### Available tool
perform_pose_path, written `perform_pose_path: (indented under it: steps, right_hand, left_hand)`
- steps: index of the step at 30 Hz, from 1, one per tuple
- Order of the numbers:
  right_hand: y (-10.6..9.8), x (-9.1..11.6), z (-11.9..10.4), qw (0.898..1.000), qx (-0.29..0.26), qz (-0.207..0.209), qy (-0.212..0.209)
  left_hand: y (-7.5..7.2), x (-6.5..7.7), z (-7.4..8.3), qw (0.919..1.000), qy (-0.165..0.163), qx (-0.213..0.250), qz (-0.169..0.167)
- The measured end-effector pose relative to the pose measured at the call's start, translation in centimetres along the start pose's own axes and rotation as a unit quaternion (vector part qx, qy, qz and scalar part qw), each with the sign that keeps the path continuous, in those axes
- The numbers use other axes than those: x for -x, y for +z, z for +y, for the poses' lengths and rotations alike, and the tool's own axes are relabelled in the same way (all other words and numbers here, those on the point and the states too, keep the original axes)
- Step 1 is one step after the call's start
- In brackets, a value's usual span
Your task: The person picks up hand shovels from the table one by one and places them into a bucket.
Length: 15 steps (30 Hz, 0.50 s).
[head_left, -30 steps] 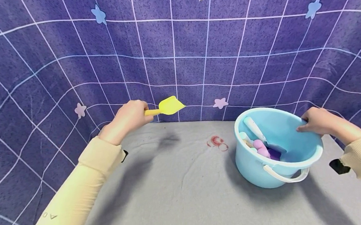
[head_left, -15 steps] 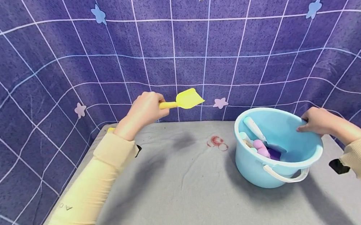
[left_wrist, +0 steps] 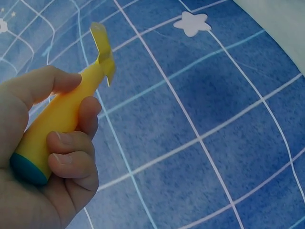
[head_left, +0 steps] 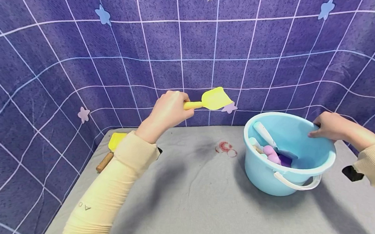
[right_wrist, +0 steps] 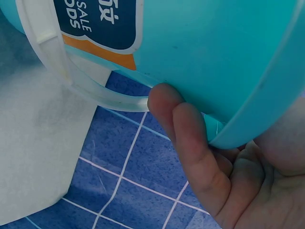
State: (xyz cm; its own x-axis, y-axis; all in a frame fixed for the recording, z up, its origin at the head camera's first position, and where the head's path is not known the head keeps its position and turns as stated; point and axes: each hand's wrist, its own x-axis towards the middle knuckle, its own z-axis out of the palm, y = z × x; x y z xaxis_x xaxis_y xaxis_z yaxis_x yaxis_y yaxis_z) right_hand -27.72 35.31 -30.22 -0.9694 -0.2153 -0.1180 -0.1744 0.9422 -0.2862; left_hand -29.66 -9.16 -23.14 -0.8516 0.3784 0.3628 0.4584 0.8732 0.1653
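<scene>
My left hand [head_left: 171, 109] grips the yellow handle of a small toy shovel [head_left: 216, 98], raised above the table with its blade pointing right. In the left wrist view the fingers wrap round the handle [left_wrist: 62, 119], which ends in a teal cap. On the right stands a light blue bucket [head_left: 271, 178], tilted toward the right. My right hand [head_left: 331, 127] holds its far right rim, thumb inside and fingers outside. Inside the bucket lie a white-handled tool [head_left: 264, 134], a pink rounded piece [head_left: 271, 155] and a purple piece [head_left: 284, 160].
A second yellow-bladed shovel with a brown handle [head_left: 105, 162] lies at the table's left edge, partly behind my left sleeve. Red ring-shaped marks [head_left: 225, 148] show on the grey cloth [head_left: 195, 203]. A purple grid-patterned curtain [head_left: 166, 40] stands behind. The bucket's white handle [head_left: 299, 186] hangs at its front.
My left hand has carried the yellow shovel rightward toward the bucket, uncovering the brown-handled shovel at the left. The right hand and the bucket stay where they were.
</scene>
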Motion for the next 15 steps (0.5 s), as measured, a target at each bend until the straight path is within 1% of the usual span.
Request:
perform_pose_path:
  steps: [7, 15]
  right_hand:
    - [0.0, 0.0, 0.0, 1.000, 0.000, 0.001, -0.003]
    - [0.1, -0.1, 0.1, 1.000, 0.004, -0.001, -0.003]
  left_hand:
    - [0.6, -0.3, 1.5, 0.9995, 0.029, 0.006, -0.003]
    - [1.1, -1.3, 3.6, 0.9983, 0.057, 0.012, 0.001]
